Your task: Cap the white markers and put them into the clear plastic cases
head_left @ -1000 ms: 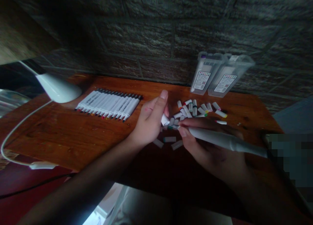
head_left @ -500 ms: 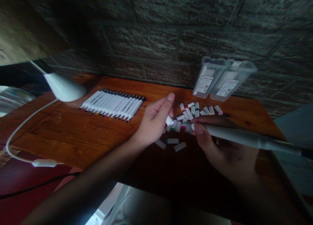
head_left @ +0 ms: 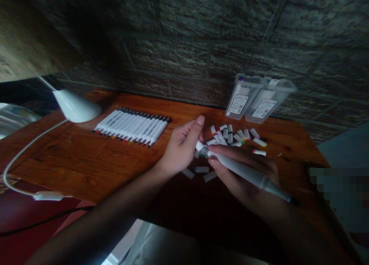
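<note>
My left hand (head_left: 182,144) is closed, thumb up, around a small white marker cap (head_left: 199,145). A white marker (head_left: 245,169) lies slantwise across my right hand (head_left: 243,190), pinched between thumb and fingers close to its far-left end. That end is right beside the cap; whether they touch I cannot tell. The marker's dark end points down to the right. Behind and below the hands, loose white marker caps (head_left: 221,138) with coloured bands lie scattered on the wooden table (head_left: 127,161), some hidden by my right hand.
To the left, several white markers (head_left: 132,125) lie side by side in a row. Two clear plastic cases (head_left: 263,103) with labels stand against the brick wall (head_left: 187,57). A white lamp base (head_left: 79,107) and its cord (head_left: 8,161) are at the far left.
My right hand has moved left with the marker, bringing its end up to the cap. The marker now slopes more steeply down to the right. My left hand has barely moved.
</note>
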Demonstrator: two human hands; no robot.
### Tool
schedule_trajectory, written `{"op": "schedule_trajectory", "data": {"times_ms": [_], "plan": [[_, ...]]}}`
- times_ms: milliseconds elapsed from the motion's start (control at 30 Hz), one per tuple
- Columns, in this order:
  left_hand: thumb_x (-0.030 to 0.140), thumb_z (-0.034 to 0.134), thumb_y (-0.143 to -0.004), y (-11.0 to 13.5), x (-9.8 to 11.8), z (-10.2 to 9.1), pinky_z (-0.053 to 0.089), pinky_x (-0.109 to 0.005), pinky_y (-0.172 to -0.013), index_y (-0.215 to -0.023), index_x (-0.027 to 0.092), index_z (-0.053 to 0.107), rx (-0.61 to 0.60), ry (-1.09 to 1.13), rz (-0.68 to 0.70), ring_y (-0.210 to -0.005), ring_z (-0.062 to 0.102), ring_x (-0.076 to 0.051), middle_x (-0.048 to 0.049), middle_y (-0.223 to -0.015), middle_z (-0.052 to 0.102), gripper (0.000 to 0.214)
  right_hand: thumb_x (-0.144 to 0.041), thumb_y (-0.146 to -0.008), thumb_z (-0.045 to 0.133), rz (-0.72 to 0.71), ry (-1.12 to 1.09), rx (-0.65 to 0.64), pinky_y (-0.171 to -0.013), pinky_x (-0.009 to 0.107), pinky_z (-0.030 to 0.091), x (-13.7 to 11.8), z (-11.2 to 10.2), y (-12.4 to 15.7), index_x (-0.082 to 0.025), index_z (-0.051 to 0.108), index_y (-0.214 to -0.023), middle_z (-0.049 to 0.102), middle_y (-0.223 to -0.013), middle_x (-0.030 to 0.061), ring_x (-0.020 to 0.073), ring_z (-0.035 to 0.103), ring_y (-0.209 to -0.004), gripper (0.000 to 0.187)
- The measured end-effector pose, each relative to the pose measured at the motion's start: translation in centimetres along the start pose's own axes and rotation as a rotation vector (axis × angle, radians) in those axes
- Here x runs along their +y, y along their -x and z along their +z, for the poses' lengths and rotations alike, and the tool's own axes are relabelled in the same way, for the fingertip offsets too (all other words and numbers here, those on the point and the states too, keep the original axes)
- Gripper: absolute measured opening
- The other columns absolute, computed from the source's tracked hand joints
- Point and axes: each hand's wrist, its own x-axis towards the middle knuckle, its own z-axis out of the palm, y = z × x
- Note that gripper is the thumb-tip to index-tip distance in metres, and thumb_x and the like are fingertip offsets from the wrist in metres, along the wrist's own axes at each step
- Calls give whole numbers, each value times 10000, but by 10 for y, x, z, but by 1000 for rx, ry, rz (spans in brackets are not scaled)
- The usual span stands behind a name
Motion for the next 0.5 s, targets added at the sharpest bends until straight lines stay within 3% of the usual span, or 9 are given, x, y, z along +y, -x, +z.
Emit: {"op": "schedule_trajectory", "data": {"times_ms": [300, 500], "plan": [[596, 478, -925, 0, -2, -1, 347, -238, -443, -590, 195, 479, 16, 39, 7, -441, 434, -96, 29, -488, 467, 523, -179, -854, 677, 91, -13, 12, -709, 252, 625, 2, 3, 3, -234, 688, -939, 773, -864, -11, 156, 742, -728, 102], [587, 492, -923, -3, -3, -4, 365, -240, -464, -579, 193, 483, 36, 10, 19, -456, 445, -97, 21, -500, 488, 523, -213, -847, 688, 149, -66, 57, -658, 249, 621, 1, 2, 4, -224, 699, -977, 766, -862, 6, 157, 732, -708, 130]]}}
